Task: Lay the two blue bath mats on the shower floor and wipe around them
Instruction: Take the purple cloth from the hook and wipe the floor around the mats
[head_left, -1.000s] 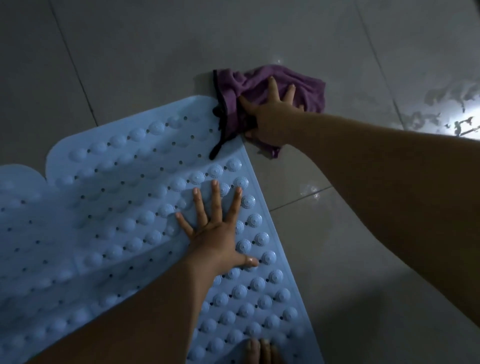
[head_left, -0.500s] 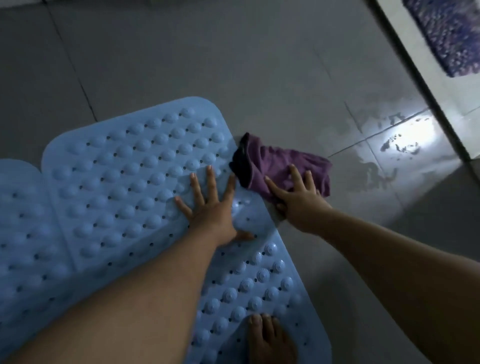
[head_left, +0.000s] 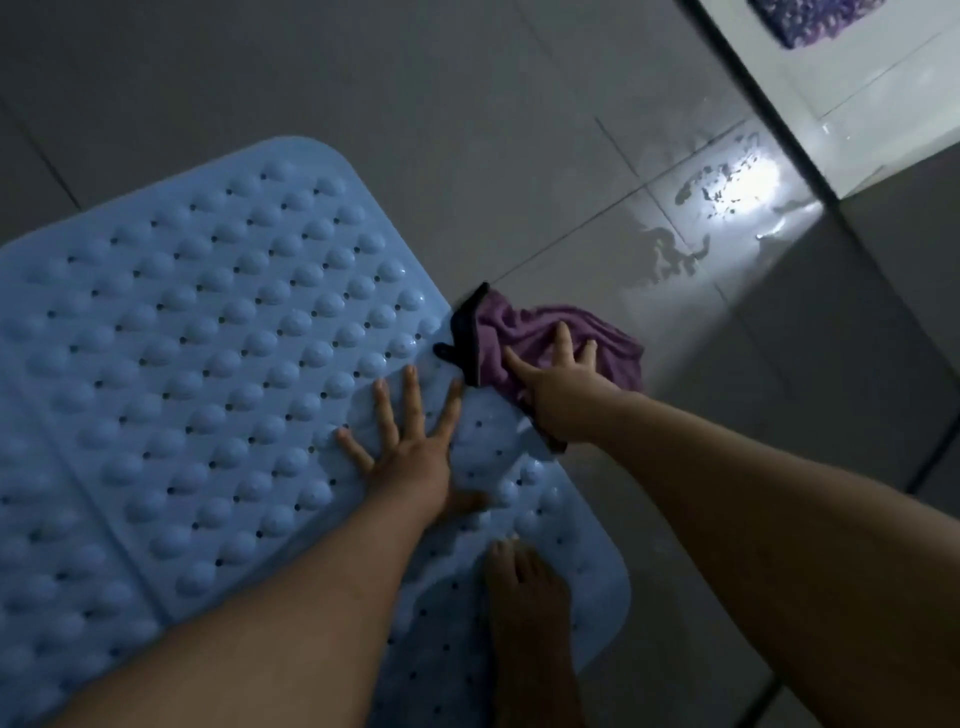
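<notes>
Two light blue studded bath mats lie side by side on the grey tiled floor: one mat (head_left: 218, 332) in the middle, the second mat (head_left: 47, 561) at the left, meeting along a seam. My left hand (head_left: 410, 447) presses flat on the middle mat near its right edge, fingers spread. My right hand (head_left: 558, 384) presses a crumpled purple cloth (head_left: 550, 338) with a dark trim on the floor, right against the mat's right edge, fingers straight on top of it.
A bare foot (head_left: 524, 597) stands on the near right corner of the mat. Wet patches (head_left: 722, 192) shine on the tiles to the right. A dark threshold (head_left: 779, 104) runs along the upper right, with a purple mat (head_left: 810, 21) beyond it.
My right hand has dragged the purple cloth from the mat's far corner back along its right edge toward me. My left hand has stayed pressed on the mat. The view has shifted.
</notes>
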